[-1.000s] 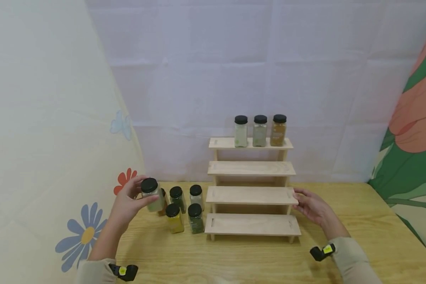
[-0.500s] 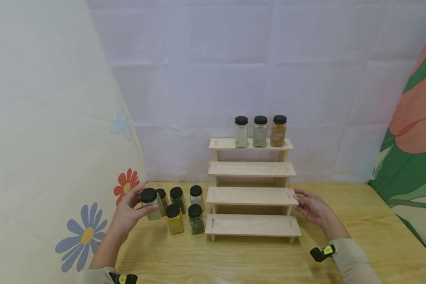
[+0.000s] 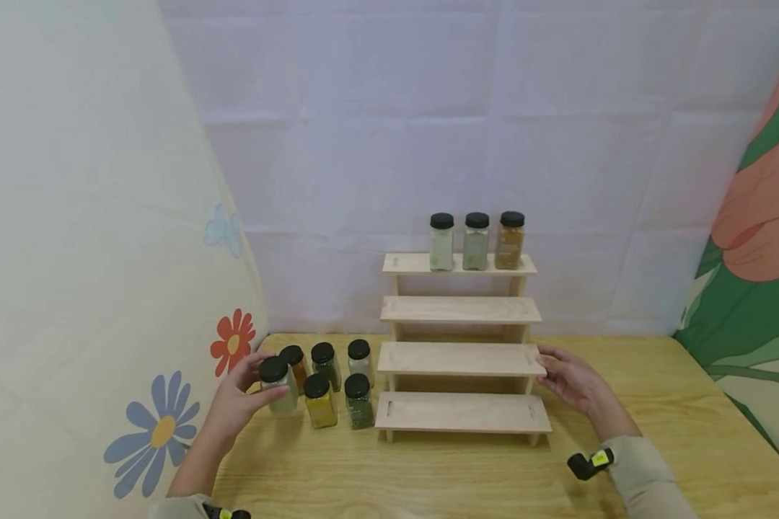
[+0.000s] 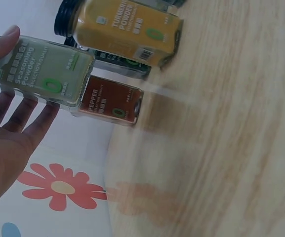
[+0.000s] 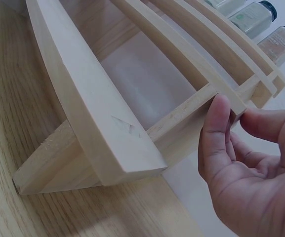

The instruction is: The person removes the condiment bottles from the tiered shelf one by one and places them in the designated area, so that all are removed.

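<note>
My left hand (image 3: 236, 404) grips a square clear spice jar (image 3: 278, 393) with a black lid. In the left wrist view, the label of this jar (image 4: 46, 71) reads seasoning powder, and its base looks a little above the table. Close behind it stands a brown pepper jar (image 4: 110, 101); to its right is a yellow turmeric powder jar (image 3: 321, 407). Over on the right, my right hand (image 3: 574, 382) pinches the right end of a shelf on the four-tier wooden rack (image 3: 461, 358), second from the bottom. The right wrist view shows thumb and fingers on that shelf end (image 5: 231, 98).
Two green-filled jars (image 3: 359, 411) (image 3: 325, 364) and a pale jar (image 3: 360, 362) stand left of the rack. Three jars, pale (image 3: 441, 249), greyish (image 3: 476, 249) and orange-brown (image 3: 509, 247), stand on its top tier. A white cloth (image 3: 337, 166) hangs behind the wooden table (image 3: 428, 479).
My left hand has lowered the seasoning powder jar toward the table, uncovering more of the pepper jar behind it. My right hand stays at the rack.
</note>
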A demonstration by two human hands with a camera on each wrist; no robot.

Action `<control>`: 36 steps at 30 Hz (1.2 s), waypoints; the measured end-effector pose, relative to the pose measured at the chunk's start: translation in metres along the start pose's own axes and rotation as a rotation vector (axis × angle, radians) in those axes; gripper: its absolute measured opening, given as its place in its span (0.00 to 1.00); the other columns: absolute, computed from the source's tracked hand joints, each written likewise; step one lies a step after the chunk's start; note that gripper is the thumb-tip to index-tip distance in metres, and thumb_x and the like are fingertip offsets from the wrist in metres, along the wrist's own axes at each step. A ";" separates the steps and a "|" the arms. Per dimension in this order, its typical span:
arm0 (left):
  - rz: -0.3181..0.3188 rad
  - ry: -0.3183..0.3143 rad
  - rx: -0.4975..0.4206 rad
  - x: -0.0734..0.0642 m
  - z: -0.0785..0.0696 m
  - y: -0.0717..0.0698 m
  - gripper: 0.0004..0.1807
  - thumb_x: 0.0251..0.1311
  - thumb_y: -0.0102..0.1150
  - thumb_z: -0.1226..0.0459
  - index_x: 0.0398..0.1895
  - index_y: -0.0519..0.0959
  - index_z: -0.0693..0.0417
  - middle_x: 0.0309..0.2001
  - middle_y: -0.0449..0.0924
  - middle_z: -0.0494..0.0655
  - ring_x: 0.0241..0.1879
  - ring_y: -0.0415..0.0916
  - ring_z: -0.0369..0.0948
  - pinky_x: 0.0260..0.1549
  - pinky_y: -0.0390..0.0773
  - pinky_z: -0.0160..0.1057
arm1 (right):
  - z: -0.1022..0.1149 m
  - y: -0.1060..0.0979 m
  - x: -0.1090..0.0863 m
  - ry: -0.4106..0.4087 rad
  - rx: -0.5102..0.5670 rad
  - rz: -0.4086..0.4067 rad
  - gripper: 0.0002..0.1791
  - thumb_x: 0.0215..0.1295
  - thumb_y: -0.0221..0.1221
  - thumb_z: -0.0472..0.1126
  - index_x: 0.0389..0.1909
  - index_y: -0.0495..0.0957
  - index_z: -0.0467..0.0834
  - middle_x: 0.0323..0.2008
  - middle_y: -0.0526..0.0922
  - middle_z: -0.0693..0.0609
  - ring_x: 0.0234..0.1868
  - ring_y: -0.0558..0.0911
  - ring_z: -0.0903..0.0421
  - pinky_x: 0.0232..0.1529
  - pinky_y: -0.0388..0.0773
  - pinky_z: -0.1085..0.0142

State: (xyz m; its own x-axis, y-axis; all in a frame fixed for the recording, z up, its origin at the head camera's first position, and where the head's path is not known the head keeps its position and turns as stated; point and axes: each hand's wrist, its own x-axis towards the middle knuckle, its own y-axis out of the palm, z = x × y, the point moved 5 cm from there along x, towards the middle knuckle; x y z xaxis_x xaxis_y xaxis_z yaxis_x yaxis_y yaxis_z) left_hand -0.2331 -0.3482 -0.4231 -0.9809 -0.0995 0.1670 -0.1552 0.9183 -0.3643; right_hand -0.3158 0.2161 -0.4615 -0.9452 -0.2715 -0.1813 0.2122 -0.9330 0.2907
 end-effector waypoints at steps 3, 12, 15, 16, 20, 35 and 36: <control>0.000 -0.003 0.002 -0.001 0.005 0.001 0.38 0.58 0.74 0.63 0.70 0.66 0.56 0.51 0.75 0.26 0.51 0.72 0.27 0.47 0.75 0.27 | 0.000 0.000 0.000 0.003 0.003 0.001 0.21 0.78 0.52 0.35 0.67 0.63 0.37 0.39 0.84 0.54 0.39 0.83 0.62 0.41 0.82 0.71; 0.008 -0.032 0.000 -0.003 0.019 0.004 0.38 0.56 0.75 0.64 0.68 0.67 0.55 0.48 0.77 0.27 0.49 0.73 0.27 0.44 0.78 0.34 | -0.002 0.001 -0.002 0.000 0.005 0.002 0.21 0.78 0.52 0.35 0.67 0.63 0.36 0.39 0.84 0.54 0.39 0.83 0.62 0.41 0.82 0.71; 0.006 -0.030 -0.001 -0.004 0.022 0.005 0.37 0.56 0.75 0.64 0.67 0.68 0.55 0.48 0.78 0.27 0.49 0.73 0.28 0.44 0.77 0.34 | -0.002 0.001 -0.002 0.001 0.011 0.005 0.18 0.78 0.52 0.35 0.64 0.67 0.38 0.39 0.84 0.54 0.39 0.83 0.62 0.41 0.82 0.71; 0.005 -0.027 0.000 -0.004 0.023 0.005 0.36 0.56 0.75 0.64 0.67 0.68 0.55 0.47 0.78 0.26 0.48 0.73 0.28 0.44 0.77 0.34 | -0.003 0.001 -0.002 0.000 0.012 0.001 0.18 0.78 0.53 0.35 0.64 0.67 0.39 0.39 0.84 0.54 0.38 0.83 0.61 0.41 0.82 0.71; 0.005 -0.016 -0.008 -0.004 0.026 0.007 0.36 0.56 0.75 0.65 0.66 0.69 0.55 0.47 0.78 0.26 0.48 0.74 0.28 0.43 0.78 0.34 | -0.003 0.001 -0.001 -0.004 0.009 0.007 0.22 0.78 0.53 0.36 0.67 0.64 0.36 0.39 0.84 0.54 0.39 0.83 0.62 0.41 0.82 0.71; 0.032 -0.026 -0.026 -0.002 0.040 0.008 0.36 0.56 0.74 0.66 0.66 0.67 0.57 0.49 0.75 0.28 0.48 0.73 0.30 0.43 0.79 0.34 | -0.002 -0.001 0.001 -0.004 -0.008 0.003 0.27 0.78 0.52 0.37 0.72 0.56 0.33 0.40 0.83 0.54 0.39 0.82 0.62 0.41 0.82 0.71; 0.032 -0.025 -0.025 -0.002 0.041 0.008 0.35 0.56 0.74 0.66 0.66 0.67 0.57 0.49 0.75 0.29 0.48 0.73 0.30 0.43 0.79 0.34 | -0.001 -0.001 0.001 -0.002 -0.010 0.000 0.28 0.78 0.52 0.37 0.72 0.56 0.33 0.40 0.83 0.54 0.39 0.82 0.62 0.41 0.82 0.71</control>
State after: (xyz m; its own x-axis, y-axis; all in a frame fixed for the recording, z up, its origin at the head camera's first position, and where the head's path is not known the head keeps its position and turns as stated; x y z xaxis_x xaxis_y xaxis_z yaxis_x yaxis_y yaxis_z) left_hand -0.2373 -0.3565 -0.4634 -0.9880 -0.0795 0.1323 -0.1212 0.9303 -0.3461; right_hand -0.3164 0.2162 -0.4632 -0.9458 -0.2708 -0.1791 0.2145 -0.9352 0.2817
